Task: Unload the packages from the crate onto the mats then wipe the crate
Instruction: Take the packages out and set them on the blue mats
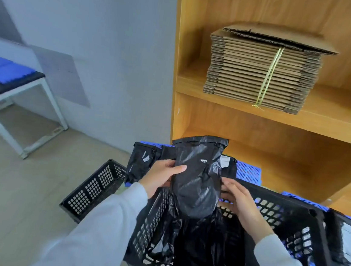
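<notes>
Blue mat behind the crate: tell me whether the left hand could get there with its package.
Probably yes: the left hand and right hand hold the package above the crate rim; the blue mat lies just beyond.

Black package (196, 187); black lattice crate (288, 217); blue mats (247, 171); tan cardboard (260, 74).

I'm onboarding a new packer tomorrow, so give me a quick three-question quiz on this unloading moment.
1. True or false: both hands hold the black package above the crate.
2. What sits on the wooden shelf? A) a tied stack of flat cardboard B) paint cans C) folded towels
3. Fill in: the mats beyond the crate are ____ in colour.

Key: 1 true, the left hand and right hand each have a grip on it; 2 A, the cardboard stack; 3 blue.
</notes>
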`<state>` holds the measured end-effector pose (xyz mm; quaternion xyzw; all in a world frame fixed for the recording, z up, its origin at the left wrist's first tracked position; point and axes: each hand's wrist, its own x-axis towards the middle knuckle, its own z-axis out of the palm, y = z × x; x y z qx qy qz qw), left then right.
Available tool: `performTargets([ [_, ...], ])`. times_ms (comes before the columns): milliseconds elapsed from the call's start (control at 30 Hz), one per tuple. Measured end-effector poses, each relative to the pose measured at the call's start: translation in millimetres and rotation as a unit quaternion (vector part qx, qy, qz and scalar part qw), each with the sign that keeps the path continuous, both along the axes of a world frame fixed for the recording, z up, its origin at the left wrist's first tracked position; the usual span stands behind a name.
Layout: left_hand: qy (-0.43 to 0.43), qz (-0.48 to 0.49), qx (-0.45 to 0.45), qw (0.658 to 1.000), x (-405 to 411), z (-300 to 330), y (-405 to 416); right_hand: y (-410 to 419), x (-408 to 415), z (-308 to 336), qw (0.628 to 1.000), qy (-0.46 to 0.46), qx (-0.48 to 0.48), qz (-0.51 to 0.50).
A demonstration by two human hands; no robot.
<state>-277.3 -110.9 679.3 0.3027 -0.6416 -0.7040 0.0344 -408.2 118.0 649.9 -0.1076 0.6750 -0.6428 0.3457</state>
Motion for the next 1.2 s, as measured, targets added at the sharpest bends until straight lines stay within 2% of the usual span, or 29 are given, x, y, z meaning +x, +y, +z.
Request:
performTargets([
  [167,0.000,0.055,-0.029,0.998,6,15,-33,-31,-14,10,0.998,0.034,0.008,0.055],
  [433,0.018,0.135,-0.050,0.989,-2,10,-107,-89,-21,21,0.992,0.112,0.019,0.062],
  [667,0.008,0.139,-0.045,0.989,-4,-16,-181,-161,-29,1,0.951,0.269,0.142,0.060],
  [800,-0.011,0.137,-0.032,0.990,-7,-46,-223,-196,-24,-7,0.918,0.318,0.229,0.055],
  [867,-0.024,0.134,-0.020,0.991,-9,-66,-243,-208,-22,-14,0.884,0.368,0.279,0.067],
  [900,-0.029,0.129,-0.017,0.991,-11,-75,-250,-211,-22,-19,0.853,0.405,0.317,0.090],
  [933,-0.032,0.127,-0.013,0.991,-13,-87,-257,-212,-22,-24,0.806,0.447,0.369,0.115],
  [1000,-0.054,0.127,-0.011,0.990,-15,-107,-268,-214,-19,-30,0.688,0.522,0.475,0.170],
  [1033,-0.071,0.127,-0.007,0.989,-17,-116,-273,-214,-17,-30,0.652,0.530,0.509,0.187],
  [1133,-0.101,0.128,0.007,0.987,-26,-146,-286,-217,-19,-32,0.574,0.559,0.553,0.229],
  [1200,-0.120,0.123,0.003,0.985,-33,-170,-293,-216,-24,-35,0.541,0.574,0.556,0.261],
])
